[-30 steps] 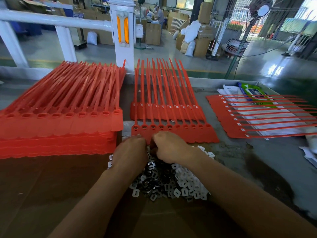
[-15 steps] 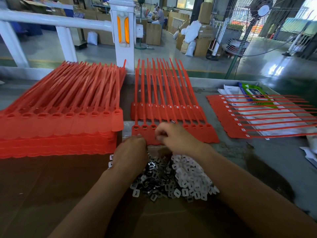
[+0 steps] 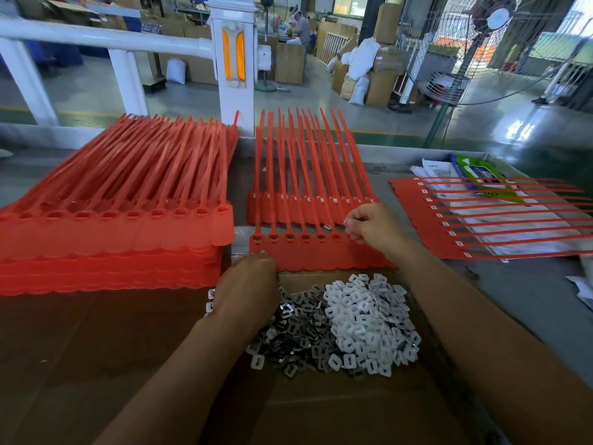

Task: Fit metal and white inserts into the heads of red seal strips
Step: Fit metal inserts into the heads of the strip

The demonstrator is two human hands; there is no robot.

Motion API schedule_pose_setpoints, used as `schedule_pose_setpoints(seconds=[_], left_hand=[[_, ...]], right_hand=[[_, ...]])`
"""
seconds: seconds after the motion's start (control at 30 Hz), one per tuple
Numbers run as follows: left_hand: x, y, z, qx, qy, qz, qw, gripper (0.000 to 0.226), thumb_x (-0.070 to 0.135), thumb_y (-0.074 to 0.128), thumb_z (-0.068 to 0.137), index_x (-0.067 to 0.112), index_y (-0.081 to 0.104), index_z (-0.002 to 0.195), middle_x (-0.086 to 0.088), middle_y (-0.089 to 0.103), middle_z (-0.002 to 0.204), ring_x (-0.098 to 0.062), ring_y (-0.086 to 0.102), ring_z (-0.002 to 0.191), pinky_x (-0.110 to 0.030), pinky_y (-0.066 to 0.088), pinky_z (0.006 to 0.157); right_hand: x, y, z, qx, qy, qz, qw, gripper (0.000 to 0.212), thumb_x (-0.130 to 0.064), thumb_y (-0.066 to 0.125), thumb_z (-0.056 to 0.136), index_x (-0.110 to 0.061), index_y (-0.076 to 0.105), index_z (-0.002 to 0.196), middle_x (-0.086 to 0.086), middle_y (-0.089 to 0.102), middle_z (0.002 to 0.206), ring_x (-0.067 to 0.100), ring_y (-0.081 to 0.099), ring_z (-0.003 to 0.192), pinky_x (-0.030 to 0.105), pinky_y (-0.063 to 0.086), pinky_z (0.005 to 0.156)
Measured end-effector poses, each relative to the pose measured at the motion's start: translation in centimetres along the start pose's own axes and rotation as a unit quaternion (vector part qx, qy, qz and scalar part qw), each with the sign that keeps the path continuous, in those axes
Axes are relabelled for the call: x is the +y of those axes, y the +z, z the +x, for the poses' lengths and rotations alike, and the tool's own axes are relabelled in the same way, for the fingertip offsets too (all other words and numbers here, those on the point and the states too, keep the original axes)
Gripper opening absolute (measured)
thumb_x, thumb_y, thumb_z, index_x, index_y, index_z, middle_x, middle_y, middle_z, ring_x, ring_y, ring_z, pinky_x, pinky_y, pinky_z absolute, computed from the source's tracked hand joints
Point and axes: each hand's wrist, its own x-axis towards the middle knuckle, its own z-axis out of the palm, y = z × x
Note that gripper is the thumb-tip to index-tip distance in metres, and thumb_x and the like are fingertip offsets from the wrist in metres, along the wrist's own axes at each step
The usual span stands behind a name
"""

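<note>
Red seal strips (image 3: pixel 321 255) lie mid-bench as a joined sheet, heads toward the person. R hand (image 3: pixel 375 224) is over the heads, fingertips pinched together; what's between them is too small to tell. L hand (image 3: pixel 247 290) sits knuckles-up at the sheet's near edge, fingers curled under, grip hidden. Metal inserts (image 3: pixel 295 332) & white inserts (image 3: pixel 369 316) are piled on cardboard (image 3: pixel 96 364). Strip stack (image 3: pixel 112 220) is just left, another sheet (image 3: pixel 449 232) well apart on the right, white railing (image 3: pixel 96 36) behind.

Left hand (image 3: pixel 247 289) palm down, knuckles forward, tips tucked under out of sight, right hand (image 3: pixel 373 226) further forward, fingers (image 3: pixel 354 218) curled and pinching (a small pale piece (image 3: pixel 345 222) at the tips), both forearms bare, angled inward
</note>
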Motion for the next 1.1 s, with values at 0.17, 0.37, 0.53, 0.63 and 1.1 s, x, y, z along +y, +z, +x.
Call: schedule_pose_setpoints(seconds=[0.17,0.37,0.53,0.63,1.1], left_hand=[[0.0,-0.1,0.0,-0.001,0.001,-0.001,1.000,0.031,0.003,0.042,0.087,0.015,0.061,0.107,-0.001,0.060,0.116,-0.019,0.059,0.098,-0.027,0.045,0.073],[0.0,-0.2,-0.1,0.002,0.005,0.001,1.000,0.032,0.002,0.041,0.087,0.016,0.061,0.108,0.000,0.059,0.120,-0.018,0.058,0.102,-0.028,0.046,0.076],[0.0,-0.1,-0.1,-0.001,0.003,0.001,1.000,0.031,0.003,0.042,0.088,0.016,0.061,0.109,0.000,0.059,0.119,-0.018,0.057,0.101,-0.027,0.046,0.076],[0.0,-0.1,-0.1,-0.002,0.000,0.001,1.000,0.031,0.004,0.042,0.088,0.016,0.060,0.110,0.000,0.058,0.120,-0.018,0.057,0.103,-0.028,0.047,0.078],[0.1,-0.2,-0.2,-0.002,0.005,0.007,1.000,0.031,0.004,0.042,0.088,0.016,0.060,0.110,0.000,0.057,0.123,-0.018,0.057,0.103,-0.028,0.046,0.077]], right_hand=[[0.4,0.2,0.1,-0.013,-0.001,0.000,1.000,0.025,-0.004,0.052,0.089,-0.022,0.059,0.073,-0.001,0.061,0.071,0.011,0.057,0.071,0.029,0.048,0.075],[0.2,0.5,0.3,0.004,0.001,-0.024,1.000,0.026,-0.010,0.054,0.089,-0.024,0.056,0.068,-0.003,0.061,0.069,0.010,0.057,0.069,0.036,0.050,0.080],[0.0,0.8,0.5,0.024,0.007,-0.034,0.999,0.021,-0.016,0.055,0.090,-0.018,0.054,0.069,0.007,0.066,0.077,0.022,0.063,0.077,0.042,0.051,0.081],[0.2,0.8,0.5,0.019,-0.009,-0.046,0.999,0.014,-0.010,0.057,0.087,-0.016,0.058,0.074,-0.003,0.058,0.072,0.015,0.057,0.077,0.032,0.048,0.074],[0.2,1.2,0.7,-0.025,-0.025,-0.071,0.997,0.018,-0.012,0.054,0.091,-0.006,0.070,0.098,0.007,0.067,0.109,0.006,0.052,0.085,0.019,0.037,0.069]])
